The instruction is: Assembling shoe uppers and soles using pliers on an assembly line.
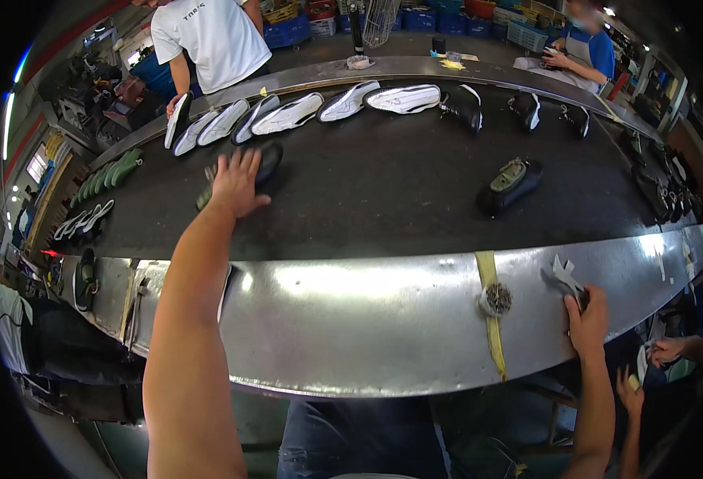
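My left hand [238, 185] reaches over the dark belt with its fingers spread. Beneath it lies a black shoe [270, 163] with a green part showing at the wrist's left; the hand hides much of it, and I cannot tell whether they touch. On the metal ledge, at the right, my right hand [588, 321] is closed on a metal hand tool like pliers [565, 281], whose jaws point away from me. Another black shoe [510, 187] with a green lining sits on the belt, beyond my right hand and to its left.
Black-and-white shoes [287, 113] line the belt's far side; green pieces [110, 174] lie left. On the metal ledge [351, 335] are a cup of small metal pieces [496, 299] and yellow tape [487, 267]. A white-shirted person [212, 40] holds a shoe. Another person's hands [631, 389] are lower right.
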Tool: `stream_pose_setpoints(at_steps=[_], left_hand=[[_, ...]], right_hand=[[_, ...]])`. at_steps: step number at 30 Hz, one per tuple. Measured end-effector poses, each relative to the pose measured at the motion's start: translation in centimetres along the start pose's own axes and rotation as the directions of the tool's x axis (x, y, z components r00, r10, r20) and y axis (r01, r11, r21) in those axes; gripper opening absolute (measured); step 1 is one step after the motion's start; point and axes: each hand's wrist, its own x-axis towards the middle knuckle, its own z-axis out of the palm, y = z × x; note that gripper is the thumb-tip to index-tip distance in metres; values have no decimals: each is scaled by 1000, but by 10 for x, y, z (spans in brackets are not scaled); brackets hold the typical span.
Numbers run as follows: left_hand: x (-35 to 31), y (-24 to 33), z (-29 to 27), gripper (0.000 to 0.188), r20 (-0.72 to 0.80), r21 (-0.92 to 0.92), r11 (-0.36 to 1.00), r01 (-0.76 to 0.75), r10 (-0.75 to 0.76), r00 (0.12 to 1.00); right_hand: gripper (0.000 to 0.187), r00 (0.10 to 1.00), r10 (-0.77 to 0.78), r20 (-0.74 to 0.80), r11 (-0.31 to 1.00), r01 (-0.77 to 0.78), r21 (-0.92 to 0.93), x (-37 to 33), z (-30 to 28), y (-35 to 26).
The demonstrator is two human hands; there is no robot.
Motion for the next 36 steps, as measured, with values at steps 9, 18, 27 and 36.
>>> stream_pose_setpoints(at_steps=[9, 18, 27, 36], left_hand=[[127, 39, -8, 46, 636, -3, 996, 84, -63, 769], [225, 115, 106, 101, 467, -567, 443, 695, -522, 714], [273, 140, 89, 80, 647, -511, 456, 729, -354, 675], [171, 120, 8, 76, 777, -618, 95, 781, -83, 625]], right_hand=[[41, 999, 29, 28, 999, -29, -22, 1, -4, -10], [38, 995, 38, 91, 997, -43, 63, 7, 1, -20], [34, 971, 171, 170, 979, -186, 79, 3, -3, -27], [38, 998, 20, 54, 996, -24, 83, -5, 5, -20]])
